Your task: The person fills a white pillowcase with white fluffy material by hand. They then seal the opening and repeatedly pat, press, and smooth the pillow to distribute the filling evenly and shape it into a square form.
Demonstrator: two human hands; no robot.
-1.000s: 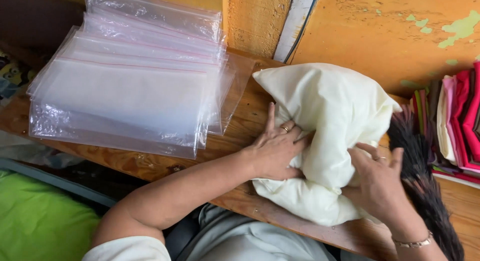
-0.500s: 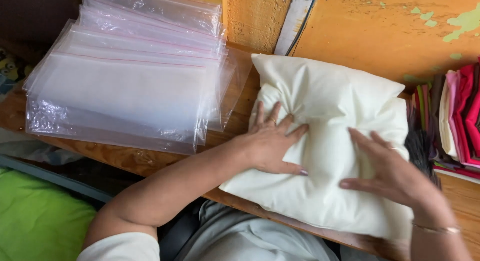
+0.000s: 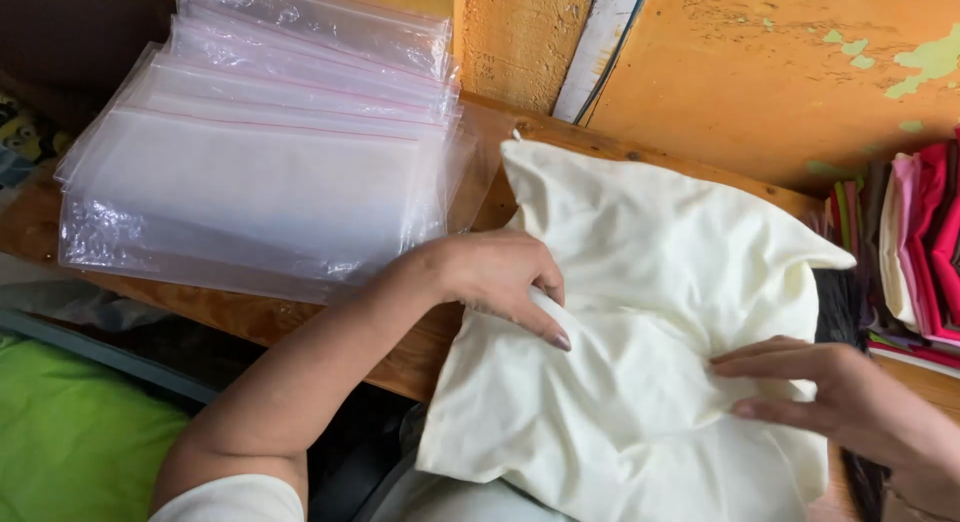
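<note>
A green cushion (image 3: pixel 70 442) is seen at the lower left, below the wooden table (image 3: pixel 250 317). A stack of clear zip bags (image 3: pixel 260 172) with pink seal strips is laid on the table's left half. Just right of it, the left hand (image 3: pixel 500 277) is curled, its fingers pinching a fold at the left edge of the cream cloth (image 3: pixel 640 382), which is spread over the table's front edge. The right hand (image 3: pixel 850 402) is laid flat and open on the cloth's right side, gripping nothing. Folded coloured fabrics (image 3: pixel 920 242) are stacked at the far right against the orange wall (image 3: pixel 760 72).
</note>
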